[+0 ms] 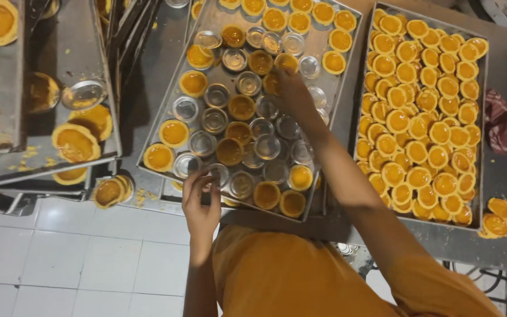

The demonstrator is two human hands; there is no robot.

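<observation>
The orange shirt fills the bottom of the view, nearest the camera. Just above it, the left hand sits at the near edge of the middle metal tray, its fingers curled narrowly around a small empty tin mould. Farther in, the right hand reaches over the same tray, fingers bent down onto a custard tart near the tray's centre; whether it grips the tart I cannot tell. Empty moulds and filled tarts lie mixed all around both hands. To the right, a second tray is packed tight with unmoulded tarts. A red cloth lies beyond its right rim. 2 loose tarts rest beside its near corner.
</observation>
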